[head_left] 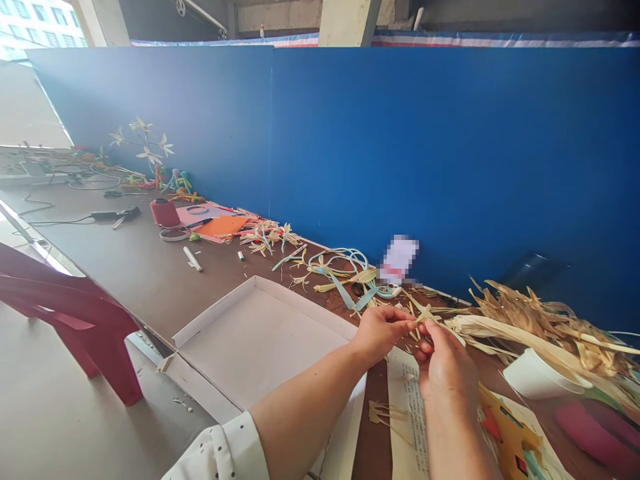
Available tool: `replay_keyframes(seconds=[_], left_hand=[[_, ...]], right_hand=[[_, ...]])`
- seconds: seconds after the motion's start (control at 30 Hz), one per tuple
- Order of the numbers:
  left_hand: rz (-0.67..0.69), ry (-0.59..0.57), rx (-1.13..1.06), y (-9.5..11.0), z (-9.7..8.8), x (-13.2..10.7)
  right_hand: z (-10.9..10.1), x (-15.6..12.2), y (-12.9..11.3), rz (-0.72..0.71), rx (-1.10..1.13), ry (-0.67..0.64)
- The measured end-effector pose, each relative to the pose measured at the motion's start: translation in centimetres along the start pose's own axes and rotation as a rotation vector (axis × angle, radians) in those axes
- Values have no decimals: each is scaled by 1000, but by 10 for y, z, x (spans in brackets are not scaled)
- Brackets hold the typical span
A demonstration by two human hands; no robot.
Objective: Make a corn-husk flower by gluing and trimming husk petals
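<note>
A small pale husk flower [425, 311] with narrow pointed petals sits between my hands. My left hand [381, 335] pinches it from the left, thumb and forefinger closed together. My right hand [447, 357] closes on it from the other side, with the fingers curled; its grip is partly hidden. Below the hands lies a printed sheet [406, 400] with a cut husk piece [383, 412] at its left edge. Just beyond them are pale green ribbon strips [343, 291] and husk scraps.
Left of my hands lies a shallow white box [270, 347]. At right are dried corn husks [540, 320], a white cup [543, 375] and a pink roll [595, 427]. A red thread spool [165, 213] stands farther left. A blue panel [450, 147] borders the table; a red chair [95, 320] stands beside it.
</note>
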State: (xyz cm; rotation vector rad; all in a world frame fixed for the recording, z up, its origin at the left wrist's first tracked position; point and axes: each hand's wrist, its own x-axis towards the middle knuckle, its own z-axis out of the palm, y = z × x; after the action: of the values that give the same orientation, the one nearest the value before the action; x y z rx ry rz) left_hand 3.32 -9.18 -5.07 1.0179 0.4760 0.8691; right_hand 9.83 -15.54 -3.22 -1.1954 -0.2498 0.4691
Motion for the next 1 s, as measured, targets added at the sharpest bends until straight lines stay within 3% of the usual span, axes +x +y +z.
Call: replay_keyframes(seconds=[0.43,0.63,0.83,1.0], left_hand=[[133,49,166,2,5,-4],[215,51,243,-7,2,-2],[98,12,104,-11,5,-2],[78,9,56,-11,6,-1]], right_hand=[[1,-5,-6,-6,34,-47],[-1,-5,-5,11,52,-75],[-2,-4,-4,71,110,-151],[-3,-3,-4,121,145,-163]])
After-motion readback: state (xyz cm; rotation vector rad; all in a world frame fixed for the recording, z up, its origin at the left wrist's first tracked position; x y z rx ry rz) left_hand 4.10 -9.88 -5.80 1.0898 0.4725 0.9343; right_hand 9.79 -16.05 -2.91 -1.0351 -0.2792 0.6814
